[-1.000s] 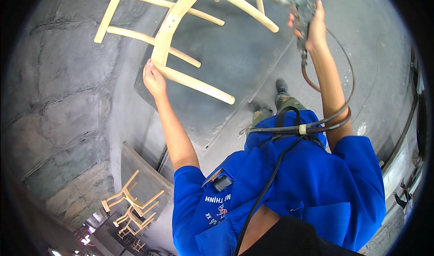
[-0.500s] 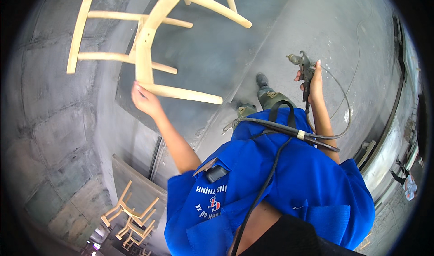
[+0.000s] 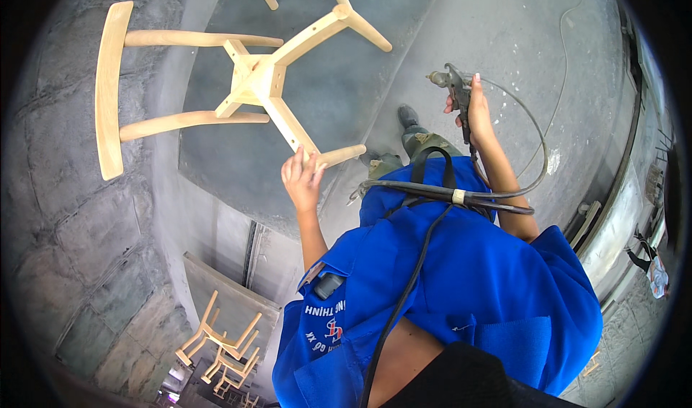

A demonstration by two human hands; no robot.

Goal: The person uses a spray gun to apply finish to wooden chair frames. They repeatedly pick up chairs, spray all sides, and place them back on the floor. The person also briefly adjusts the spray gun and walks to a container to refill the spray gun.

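As chair frame (image 3: 252, 83) has turned, left hand (image 3: 303, 181) on leg, right hand (image 3: 472, 109) lowered.

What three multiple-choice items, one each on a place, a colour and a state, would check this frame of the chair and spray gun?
1. Where is the left hand?
A. On a leg of the chair
B. On the hose
C. In a pocket

2. What colour is the person's shirt?
A. Red
B. Blue
C. White

3. How is the spray gun held?
A. Lying on the floor
B. Hanging from the chair
C. Gripped in the right hand, apart from the chair

Answers:
1 A: the fingers close on the end of a pale wooden leg.
2 B: the shirt is bright blue across chest and sleeves.
3 C: the right hand wraps the gun's handle, with its hose looping back across the body and clear space between gun and chair.
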